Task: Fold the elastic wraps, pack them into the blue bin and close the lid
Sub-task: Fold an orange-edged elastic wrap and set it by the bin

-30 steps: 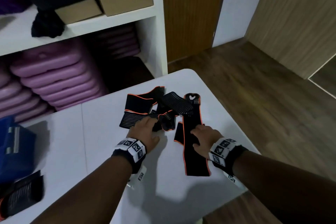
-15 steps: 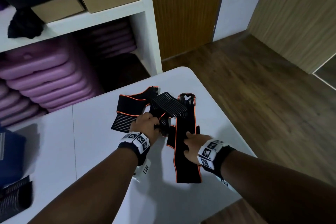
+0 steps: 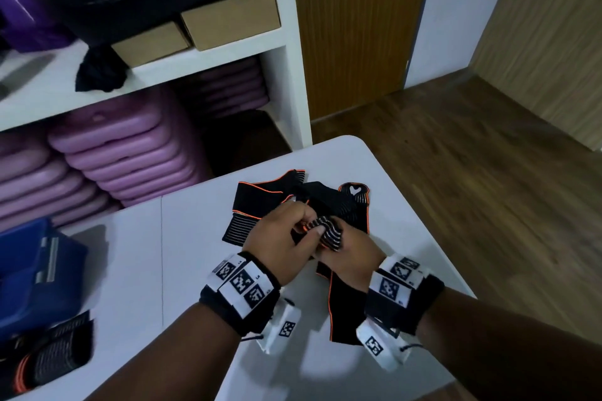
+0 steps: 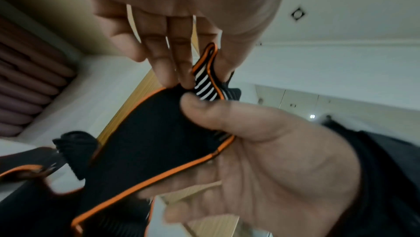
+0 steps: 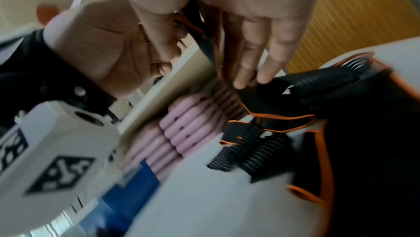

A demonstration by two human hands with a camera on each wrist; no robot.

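Bare white table (image 3: 182, 238) lies between the pile of black wraps (image 3: 260, 202) and the blue bin (image 3: 35, 273) at the left edge. Folded wraps (image 3: 55, 355) sit just in front of the bin. A shelf unit (image 3: 293, 75) stands behind the table.

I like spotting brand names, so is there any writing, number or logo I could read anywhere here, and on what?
No readable words or numbers anywhere.
Wristbands: black-and-white square code patterns, not text; tiny marks beside them are too small to read.
Wrap: a pale emblem at its far end, no letters legible.
Boxes: plain, no print visible.
Bin: a pale strip, blurred.
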